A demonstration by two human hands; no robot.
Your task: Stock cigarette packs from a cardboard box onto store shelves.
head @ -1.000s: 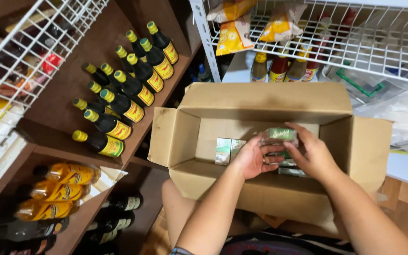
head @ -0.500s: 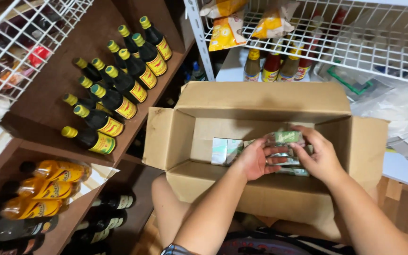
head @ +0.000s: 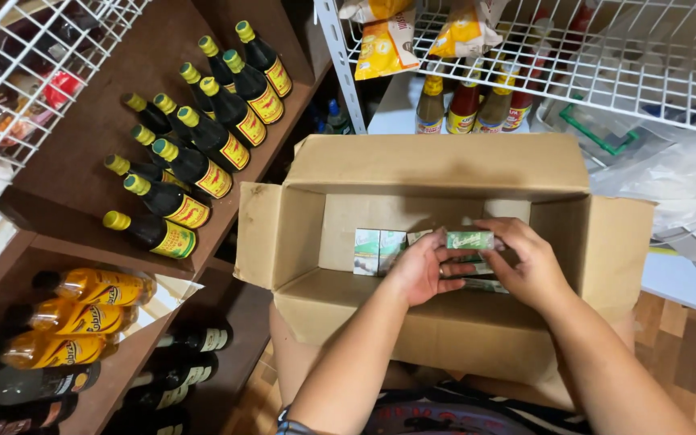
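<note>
Inside the open brown cardboard box [head: 445, 242], near its middle, a small green rectangular packet [head: 470, 240] is held level between both hands. Left hand [head: 422, 270] has its fingers curled and pinches the packet's left end, thumb underneath. Right hand [head: 529, 262] closes over the packet's right end from above, fingers bent around it. Directly below the held packet, more packets of the same green kind [head: 481, 278] lie stacked flat on the box floor, partly hidden by the hands. Just to the left, against the back wall of the box, a row of pale green and white cartons [head: 380, 250] stands upright. All four box flaps are folded outward; the box rests on the person's lap, so far as can be seen.

Left of the box, a brown wooden shelf [head: 82, 161] carries dark glass bottles with yellow caps and yellow labels [head: 195, 161], set in rows. On the shelf below lie orange-filled bottles with dark caps [head: 74, 314], and beneath those, dark bottles with white labels [head: 179, 362]. Above the box, a white wire rack [head: 606, 56] holds yellow snack bags [head: 384, 44]. Behind the box stand sauce bottles with red and yellow caps [head: 469, 101]. Clear plastic wrapping [head: 678, 185] lies at the right.
</note>
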